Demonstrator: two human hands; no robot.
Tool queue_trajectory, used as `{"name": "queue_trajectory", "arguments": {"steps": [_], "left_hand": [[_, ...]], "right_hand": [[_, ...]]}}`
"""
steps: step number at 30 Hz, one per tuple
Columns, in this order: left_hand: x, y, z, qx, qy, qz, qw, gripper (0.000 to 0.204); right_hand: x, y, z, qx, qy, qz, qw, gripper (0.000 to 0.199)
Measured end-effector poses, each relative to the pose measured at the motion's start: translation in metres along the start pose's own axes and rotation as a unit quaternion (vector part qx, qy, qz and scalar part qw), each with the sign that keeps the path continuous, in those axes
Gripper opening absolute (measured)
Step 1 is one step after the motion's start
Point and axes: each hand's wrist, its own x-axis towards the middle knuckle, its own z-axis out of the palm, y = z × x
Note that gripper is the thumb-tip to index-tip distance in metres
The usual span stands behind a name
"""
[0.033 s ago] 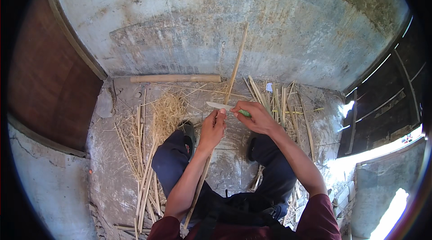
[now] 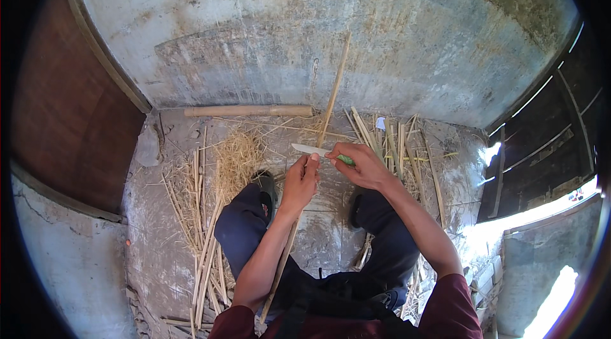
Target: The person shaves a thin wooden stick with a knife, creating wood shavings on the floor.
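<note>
Strip of pale wood (image 2: pixel 332 94) is slanting from the near side toward the far wall (image 2: pixel 254 34); the left hand (image 2: pixel 300 185) is pinching it, the right hand (image 2: pixel 361 164) is gripping a knife (image 2: pixel 308 148) across it. Clean strokes are calling for a shallow blade angle, the left hand lying clear of the edge.

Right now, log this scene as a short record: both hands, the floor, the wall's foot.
Left hand: holds a long pale strip
Right hand: grips a green-handled knife, blade pointing left, crossing the strip
Floor, left: heap of shavings, loose strips
Floor, right: more strips
Wall's foot: thick pale pole, lying lengthwise
</note>
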Motion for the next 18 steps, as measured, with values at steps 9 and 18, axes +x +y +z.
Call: {"name": "queue_trajectory", "arguments": {"steps": [9,18], "left_hand": [[-0.005,0.015,-0.001,-0.042,-0.013,-0.049,0.998,0.049],[0.0,0.006,0.002,-0.047,-0.012,-0.027,0.998,0.05]], "right_hand": [[-0.003,0.003,0.0,-0.014,0.017,0.002,1.0,0.016],[-0.001,0.009,0.003,-0.039,0.041,0.006,0.998,0.013]]}}
